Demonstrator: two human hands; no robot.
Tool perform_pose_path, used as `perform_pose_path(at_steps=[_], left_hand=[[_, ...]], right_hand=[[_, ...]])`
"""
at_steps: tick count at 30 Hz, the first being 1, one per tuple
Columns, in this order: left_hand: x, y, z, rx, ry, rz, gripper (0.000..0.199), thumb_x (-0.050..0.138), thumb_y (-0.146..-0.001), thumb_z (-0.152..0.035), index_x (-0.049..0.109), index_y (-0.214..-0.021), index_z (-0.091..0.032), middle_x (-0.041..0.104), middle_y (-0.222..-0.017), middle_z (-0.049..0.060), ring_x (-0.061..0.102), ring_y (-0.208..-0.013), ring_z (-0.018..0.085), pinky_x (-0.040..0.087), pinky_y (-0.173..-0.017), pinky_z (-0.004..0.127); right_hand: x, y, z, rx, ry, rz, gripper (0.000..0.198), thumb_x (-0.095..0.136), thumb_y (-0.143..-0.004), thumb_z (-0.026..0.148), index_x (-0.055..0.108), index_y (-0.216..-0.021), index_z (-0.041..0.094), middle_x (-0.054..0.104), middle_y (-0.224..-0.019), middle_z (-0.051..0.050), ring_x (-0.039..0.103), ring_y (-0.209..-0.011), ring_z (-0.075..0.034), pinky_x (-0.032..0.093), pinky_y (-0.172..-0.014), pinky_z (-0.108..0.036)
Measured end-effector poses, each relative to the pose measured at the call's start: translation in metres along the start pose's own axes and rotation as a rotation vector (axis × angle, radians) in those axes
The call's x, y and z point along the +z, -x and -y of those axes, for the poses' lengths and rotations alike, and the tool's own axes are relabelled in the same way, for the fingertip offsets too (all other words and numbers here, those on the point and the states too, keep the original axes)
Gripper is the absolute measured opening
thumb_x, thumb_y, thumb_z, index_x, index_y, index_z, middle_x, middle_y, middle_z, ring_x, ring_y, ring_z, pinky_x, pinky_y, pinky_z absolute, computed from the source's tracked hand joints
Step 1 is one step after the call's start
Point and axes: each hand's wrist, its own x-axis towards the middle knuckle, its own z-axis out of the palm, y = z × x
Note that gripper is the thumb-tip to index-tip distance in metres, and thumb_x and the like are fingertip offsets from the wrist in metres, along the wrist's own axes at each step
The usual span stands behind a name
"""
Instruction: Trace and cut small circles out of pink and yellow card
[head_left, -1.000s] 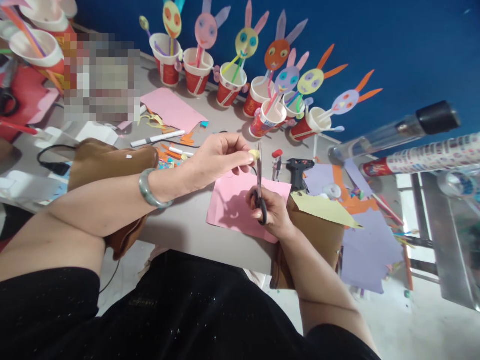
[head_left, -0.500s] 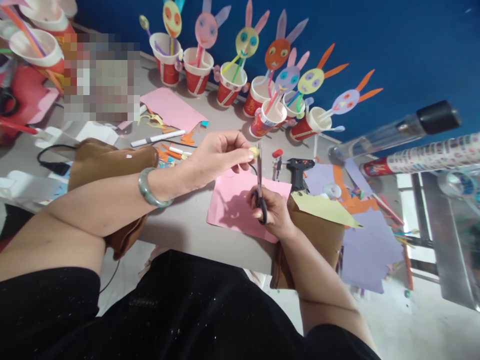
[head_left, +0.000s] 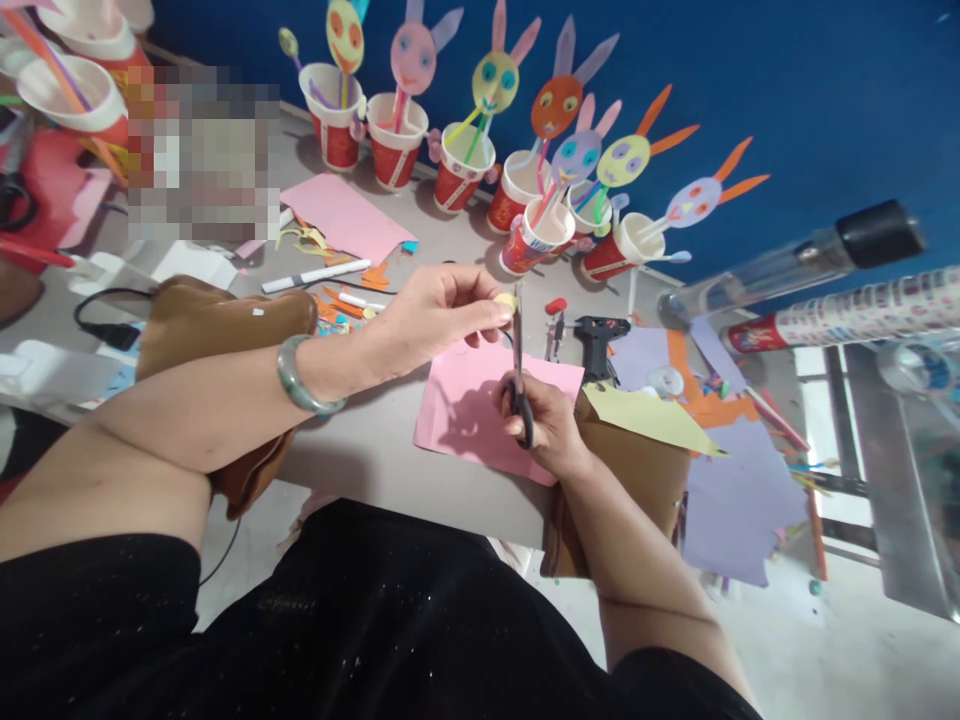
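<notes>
Between the thumb and fingers of my left hand [head_left: 457,305] is a small yellow paper piece [head_left: 506,300]. My right hand [head_left: 546,420] is closed around the black handles of a pair of scissors [head_left: 518,365], whose blades point up and away from me. The blades stand right at the right edge of the yellow piece and look nearly closed. Below both hands, a pink paper sheet [head_left: 480,425] lies on the table and catches their shadow.
Red cups [head_left: 463,185] with paper rabbit heads on straws line the blue wall. A black glue gun [head_left: 598,345] lies right of the scissors, by yellow paper [head_left: 649,415] and purple sheets [head_left: 739,510]. A white marker [head_left: 316,276] and paper scraps lie left.
The yellow piece shows slightly less of itself and sits turned against the blades. Both hands stay almost in place. At the far left edge, part of another person's hand has come into view.
</notes>
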Motion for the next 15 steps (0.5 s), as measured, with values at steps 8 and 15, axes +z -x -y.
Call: perform_pose_path(at_steps=[8, 15], left_hand=[[-0.0007, 0.0000, 0.0008, 0.003, -0.025, 0.007, 0.014, 0.069, -0.087, -0.013, 0.065, -0.074, -0.016, 0.068, -0.069, 0.000, 0.065, -0.063, 0.007, 0.052, -0.061, 0.020], [-0.0015, 0.0010, 0.0010, -0.011, -0.059, 0.028, 0.015, 0.070, -0.087, -0.016, 0.066, -0.073, -0.016, 0.068, -0.068, 0.001, 0.064, -0.064, 0.008, 0.052, -0.061, 0.021]], right_hand=[[-0.0010, -0.0014, 0.0009, 0.002, -0.004, 0.034, 0.069, 0.070, -0.071, 0.090, 0.055, -0.065, 0.023, 0.058, -0.071, -0.002, 0.049, -0.071, -0.019, 0.040, -0.071, -0.036], [-0.0013, -0.0020, 0.0009, 0.015, 0.006, 0.043, 0.071, 0.069, -0.069, 0.093, 0.054, -0.066, 0.023, 0.059, -0.071, -0.002, 0.048, -0.071, -0.019, 0.040, -0.071, -0.036]])
